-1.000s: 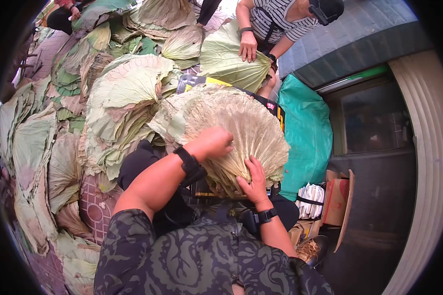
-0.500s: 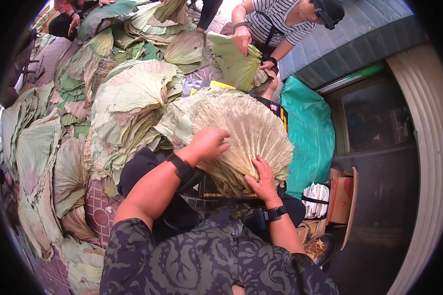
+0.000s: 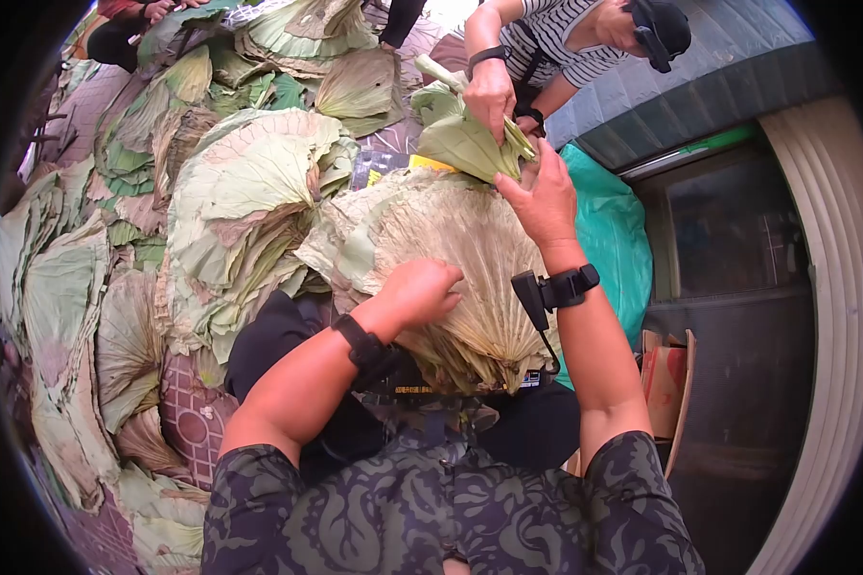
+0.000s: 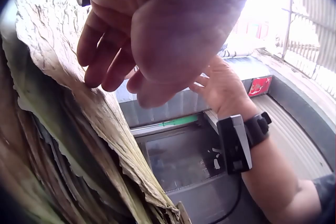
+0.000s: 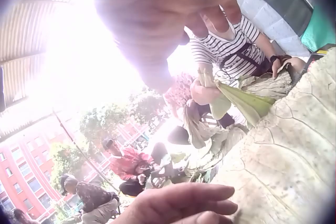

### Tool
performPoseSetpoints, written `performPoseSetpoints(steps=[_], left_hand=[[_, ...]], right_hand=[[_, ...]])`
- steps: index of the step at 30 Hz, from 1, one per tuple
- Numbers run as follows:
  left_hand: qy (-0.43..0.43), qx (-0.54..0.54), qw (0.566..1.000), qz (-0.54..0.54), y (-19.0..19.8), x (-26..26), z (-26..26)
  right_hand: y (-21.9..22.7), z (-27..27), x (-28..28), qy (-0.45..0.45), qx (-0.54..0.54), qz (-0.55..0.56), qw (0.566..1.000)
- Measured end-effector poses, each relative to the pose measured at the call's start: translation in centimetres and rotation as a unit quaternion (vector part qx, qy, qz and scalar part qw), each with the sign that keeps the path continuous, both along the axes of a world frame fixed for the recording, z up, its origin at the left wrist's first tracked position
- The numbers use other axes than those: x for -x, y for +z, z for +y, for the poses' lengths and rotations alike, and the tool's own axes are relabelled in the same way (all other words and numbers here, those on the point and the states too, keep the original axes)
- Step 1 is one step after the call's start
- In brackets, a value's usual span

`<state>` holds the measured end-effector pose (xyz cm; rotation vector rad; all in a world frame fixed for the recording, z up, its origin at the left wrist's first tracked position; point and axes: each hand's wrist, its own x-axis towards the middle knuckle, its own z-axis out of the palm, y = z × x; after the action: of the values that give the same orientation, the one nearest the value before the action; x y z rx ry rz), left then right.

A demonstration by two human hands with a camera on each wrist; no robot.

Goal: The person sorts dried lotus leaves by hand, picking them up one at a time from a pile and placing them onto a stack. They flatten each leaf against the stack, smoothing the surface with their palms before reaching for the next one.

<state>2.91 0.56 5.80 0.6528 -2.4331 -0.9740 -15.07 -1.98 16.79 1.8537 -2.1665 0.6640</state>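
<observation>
A thick stack of dried, pale lotus leaves [image 3: 451, 230] lies fanned out in front of me, its stalk ends gathered toward my lap. My left hand [image 3: 422, 292] is at the left of the top leaf, fingers loosely bent and holding nothing; the left wrist view shows its fingertips near the leaf faces. My right hand [image 3: 547, 196] reaches to the far side, thumb and fingers spread, and overlaps a folded green leaf [image 3: 460, 144] in the head view. A person in a striped top [image 3: 571, 43] grips that leaf. In the right wrist view the leaf stands apart from my right fingers.
More leaf piles [image 3: 244, 182] cover the paved ground [image 3: 197, 407] at left. A green plastic sack [image 3: 614, 240] stands at right, before a dark screen door [image 3: 729, 383]. An open cardboard box [image 3: 662, 369] is near my right elbow. Other people sit farther off.
My right hand has left the stack's stalk end and moved up and away to the far side. My left hand stays by the stack. The other person has folded the green leaf and brought it closer.
</observation>
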Motion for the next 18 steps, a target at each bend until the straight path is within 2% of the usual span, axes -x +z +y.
performPoseSetpoints(steps=[2,3,5,7,9,10,11,13,14,16,18], left_hand=[[0.0,-0.001,1.0,-0.005,-0.1,-0.2,-0.3],[0.003,-0.002,1.0,-0.01,0.2,-0.4,-0.5],[0.007,-0.005,1.0,-0.017,0.4,-0.6,-0.7],[0.01,-0.001,1.0,0.002,0.5,-0.5,-0.7],[0.004,-0.005,1.0,-0.005,0.8,-0.4,-0.7],[-0.001,-0.005,1.0,-0.009,0.9,-0.3,-0.7],[-0.002,-0.006,1.0,-0.011,0.8,-0.2,-0.7],[-0.004,-0.006,1.0,-0.013,0.6,-0.1,-0.6],[-0.006,-0.006,1.0,-0.017,0.7,-0.2,-0.6],[-0.019,-0.032,0.996,-0.075,1.1,-0.4,-0.7],[-0.017,-0.028,0.997,-0.068,0.7,-0.2,-0.8]], right_hand=[[-1.2,-2.9,0.6,-0.055,-0.022,0.073,0.996],[-1.3,-3.8,0.8,-0.054,-0.022,0.07,0.996],[-1.5,-5.1,1.5,-0.155,-0.127,0.042,0.979],[-3.2,-5.4,3.4,-0.172,-0.108,0.046,0.978],[-4.0,-5.4,4.7,-0.202,-0.237,-0.049,0.949],[-3.7,-4.9,3.9,-0.245,-0.248,-0.178,0.92],[-4.7,-4.9,4.6,-0.245,-0.25,-0.18,0.919],[-7.2,-4.7,6.3,-0.161,-0.14,-0.033,0.976],[-7.8,-4.7,6.9,-0.163,-0.14,-0.037,0.976],[-7.9,-4.5,7.3,-0.173,-0.076,-0.089,0.978],[-7.0,-3.7,7.7,-0.158,-0.069,-0.126,0.977]])
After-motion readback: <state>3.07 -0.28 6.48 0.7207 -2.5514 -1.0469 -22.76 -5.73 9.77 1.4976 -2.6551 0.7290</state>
